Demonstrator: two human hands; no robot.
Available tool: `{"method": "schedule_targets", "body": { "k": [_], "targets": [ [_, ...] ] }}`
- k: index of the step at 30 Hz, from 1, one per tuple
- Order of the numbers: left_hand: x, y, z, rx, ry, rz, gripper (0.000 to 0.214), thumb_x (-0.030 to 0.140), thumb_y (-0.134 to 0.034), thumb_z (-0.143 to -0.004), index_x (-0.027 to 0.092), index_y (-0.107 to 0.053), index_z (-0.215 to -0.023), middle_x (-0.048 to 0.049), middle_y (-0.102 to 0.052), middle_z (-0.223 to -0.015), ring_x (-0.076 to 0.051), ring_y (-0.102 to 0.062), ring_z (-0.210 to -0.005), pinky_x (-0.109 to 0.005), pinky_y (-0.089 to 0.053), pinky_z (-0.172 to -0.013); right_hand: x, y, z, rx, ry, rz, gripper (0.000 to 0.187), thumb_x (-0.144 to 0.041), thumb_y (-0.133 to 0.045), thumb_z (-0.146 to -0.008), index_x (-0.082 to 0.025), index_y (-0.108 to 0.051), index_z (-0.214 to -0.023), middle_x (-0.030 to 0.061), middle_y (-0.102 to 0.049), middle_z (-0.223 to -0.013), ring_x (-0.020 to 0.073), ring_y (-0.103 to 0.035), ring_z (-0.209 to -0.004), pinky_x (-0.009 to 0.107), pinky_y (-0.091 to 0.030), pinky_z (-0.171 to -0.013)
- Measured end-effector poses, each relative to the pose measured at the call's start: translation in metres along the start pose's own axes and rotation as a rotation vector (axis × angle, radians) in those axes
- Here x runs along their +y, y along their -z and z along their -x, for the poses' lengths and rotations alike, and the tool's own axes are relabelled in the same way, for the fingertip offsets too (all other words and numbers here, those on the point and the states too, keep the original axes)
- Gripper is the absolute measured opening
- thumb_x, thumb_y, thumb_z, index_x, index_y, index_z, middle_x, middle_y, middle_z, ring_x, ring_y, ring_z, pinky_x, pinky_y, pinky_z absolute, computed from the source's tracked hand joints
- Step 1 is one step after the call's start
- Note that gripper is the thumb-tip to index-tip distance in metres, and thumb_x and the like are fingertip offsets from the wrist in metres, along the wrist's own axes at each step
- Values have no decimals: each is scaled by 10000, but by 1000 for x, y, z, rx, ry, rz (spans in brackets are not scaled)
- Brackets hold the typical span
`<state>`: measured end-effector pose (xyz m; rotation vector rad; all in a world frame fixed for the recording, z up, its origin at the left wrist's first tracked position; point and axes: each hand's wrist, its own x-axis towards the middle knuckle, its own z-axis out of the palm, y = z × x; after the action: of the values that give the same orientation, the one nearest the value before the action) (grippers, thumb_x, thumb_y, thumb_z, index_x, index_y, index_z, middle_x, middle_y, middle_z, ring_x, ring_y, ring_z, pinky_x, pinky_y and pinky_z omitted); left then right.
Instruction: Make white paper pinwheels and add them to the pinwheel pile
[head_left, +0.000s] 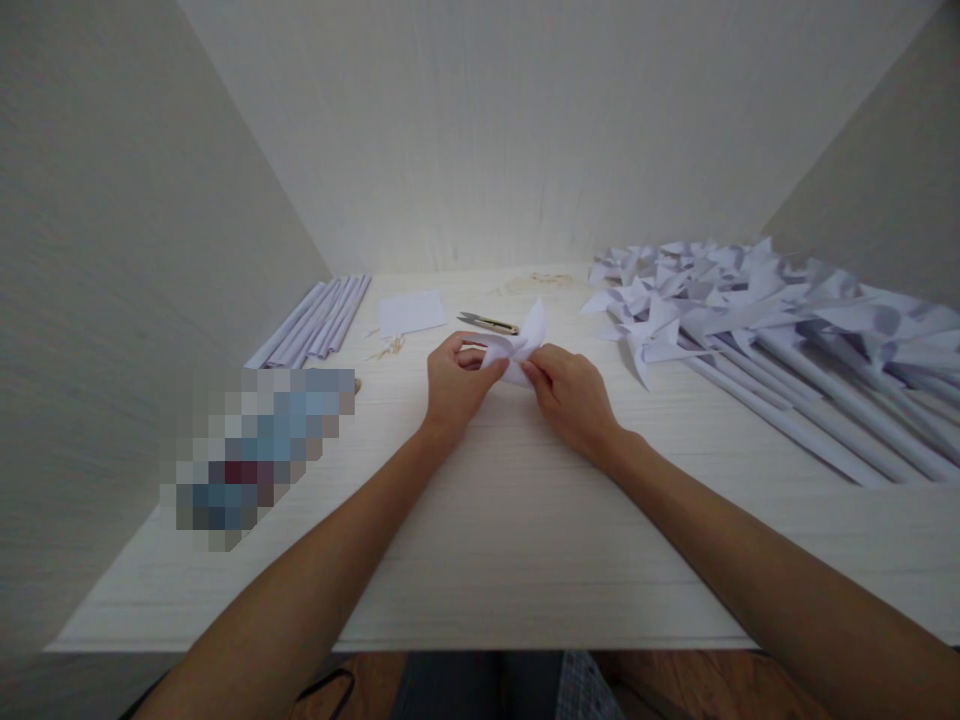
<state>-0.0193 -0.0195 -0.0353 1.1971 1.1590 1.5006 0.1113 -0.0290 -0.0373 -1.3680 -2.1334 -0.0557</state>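
Both of my hands meet over the middle of a pale wooden table [480, 540], pinching one folded white paper pinwheel head [519, 345]. My left hand [455, 383] grips its left side with thumb and fingers closed. My right hand [571, 397] pinches its lower right edge. One pointed paper flap sticks up toward the back. Small thread snips [489, 322] lie on the table just behind the paper, and a loose white paper square [411, 312] lies to their left.
A bundle of rolled white paper sticks [315, 322] lies at the back left. A large heap of finished white paper pinwheels on sticks [765, 330] covers the right side. A blurred-out object [259, 450] lies at the left. Pale walls enclose the table on three sides.
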Motion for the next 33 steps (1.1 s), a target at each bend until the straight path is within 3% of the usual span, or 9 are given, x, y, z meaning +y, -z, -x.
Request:
{"method": "schedule_targets", "body": {
  "k": [12,20,33],
  "targets": [
    [-1,2,-1,-40,2,-45,277,164,-637,-497,134,-518,-746,8,-619,-593,-105,-567,-508,-213,-431,-498,-3,3,1,-26,3,64,236,-239,-353,-839,-165,-509,-678,39,-588,-728,151,-497,-659,265,-223,-563],
    [2,5,-4,-88,90,-52,354,123,-580,-499,154,-465,-833,42,-575,-509,-108,-540,-453,-200,-387,-442,-1,3,1,-35,-37,32,214,-227,-373,-827,-167,-515,-678,34,-594,-729,149,-504,-673,266,-221,-567],
    [4,7,-5,-162,96,-41,486,108,-589,-488,157,-427,-943,15,-615,-610,-121,-576,-506,-208,-413,-467,1,4,1,-53,-41,24,215,-216,-384,-817,-164,-519,-658,32,-597,-718,144,-500,-659,270,-226,-570]
  ]
}}
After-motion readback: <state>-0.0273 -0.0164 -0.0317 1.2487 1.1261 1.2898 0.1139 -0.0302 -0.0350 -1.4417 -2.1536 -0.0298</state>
